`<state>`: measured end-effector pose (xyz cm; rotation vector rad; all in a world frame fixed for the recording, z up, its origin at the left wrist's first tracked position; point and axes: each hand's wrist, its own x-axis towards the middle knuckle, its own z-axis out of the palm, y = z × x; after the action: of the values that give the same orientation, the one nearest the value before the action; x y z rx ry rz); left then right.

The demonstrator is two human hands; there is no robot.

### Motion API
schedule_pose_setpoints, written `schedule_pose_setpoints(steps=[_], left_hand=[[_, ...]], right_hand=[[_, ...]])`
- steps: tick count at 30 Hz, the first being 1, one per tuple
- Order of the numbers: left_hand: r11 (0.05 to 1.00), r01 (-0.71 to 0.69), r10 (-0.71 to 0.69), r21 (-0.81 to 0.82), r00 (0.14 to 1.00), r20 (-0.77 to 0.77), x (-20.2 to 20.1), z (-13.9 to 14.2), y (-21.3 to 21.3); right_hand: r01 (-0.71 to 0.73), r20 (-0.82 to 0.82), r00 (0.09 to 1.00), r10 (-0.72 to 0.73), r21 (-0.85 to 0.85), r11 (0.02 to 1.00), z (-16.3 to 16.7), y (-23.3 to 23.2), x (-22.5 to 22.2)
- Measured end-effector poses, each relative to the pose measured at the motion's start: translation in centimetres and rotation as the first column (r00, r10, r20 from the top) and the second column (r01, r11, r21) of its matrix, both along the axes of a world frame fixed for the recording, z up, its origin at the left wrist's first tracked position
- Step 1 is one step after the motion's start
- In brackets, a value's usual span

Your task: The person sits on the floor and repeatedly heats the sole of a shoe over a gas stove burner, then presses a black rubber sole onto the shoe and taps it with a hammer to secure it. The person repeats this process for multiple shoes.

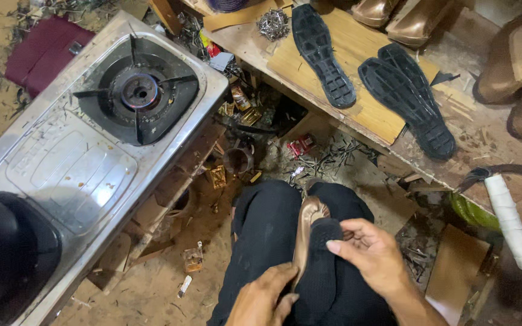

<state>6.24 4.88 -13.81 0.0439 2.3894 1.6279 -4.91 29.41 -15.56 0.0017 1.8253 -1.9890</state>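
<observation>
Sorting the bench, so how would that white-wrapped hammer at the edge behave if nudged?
The hammer has a rounded wrapped handle, so it may roll. It lies near the edge of the workbench, so it could drop. The dark head probably makes it top-heavy.
</observation>
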Motion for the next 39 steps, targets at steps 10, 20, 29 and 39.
schedule_pose_setpoints(steps=[10,20,29,39], left_hand=[[0.931,-0.280,0.270,0.236,0.960,0.075,-7.9,2.8,0.6],[0.895,-0.161,0.198,0.416,0.979,-0.048,-10.8,1.9,-0.1],[0.905,-0.171,0.217,0.390,0.973,-0.078,-12.3,1.1,0.1],[0.906,-0.203,0.222,0.372,0.975,-0.008,-13.0,1.3,0.3]], right_hand=[[-0.023,-0.072,0.997,0.036,0.174,0.985,2.1,-1.7,0.1],[0.015,-0.051,0.999,-0.010,0.096,0.995,1.3,-1.8,-0.9],[0.088,-0.132,0.989,-0.059,0.224,0.971,0.2,-2.5,-0.9],[0.108,0.067,0.987,-0.143,0.376,0.920,0.7,-3.1,-1.8]])
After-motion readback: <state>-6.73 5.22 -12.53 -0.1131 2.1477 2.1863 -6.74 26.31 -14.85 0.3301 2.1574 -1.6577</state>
